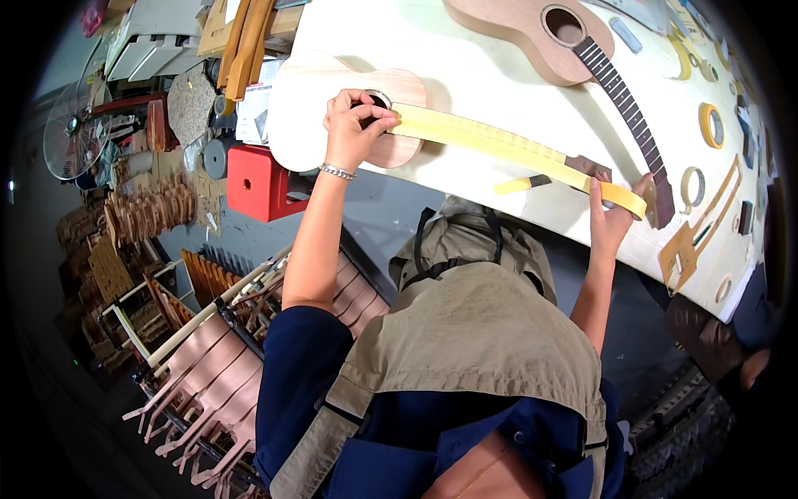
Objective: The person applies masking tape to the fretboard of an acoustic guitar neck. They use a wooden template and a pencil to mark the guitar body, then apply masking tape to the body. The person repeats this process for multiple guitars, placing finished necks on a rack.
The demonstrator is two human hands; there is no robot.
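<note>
A pale wooden ukulele lies on the white table, its round sound hole at my left hand and its neck pointing right. A long strip of yellow masking tape runs along the neck and hides most of the fretboard. At the sound hole, my left hand pinches the strip's left end with thumb and fingers. My right hand grips the yellow tape roll beside the headstock, the strip stretching between both hands. Part of the right fingers is hidden behind the roll.
Another ukulele with a bare dark fretboard lies farther back. Tape rolls and a wooden template lie at the right. A yellow piece with a dark end rests by the front edge. A red stool and racked wooden parts stand left.
</note>
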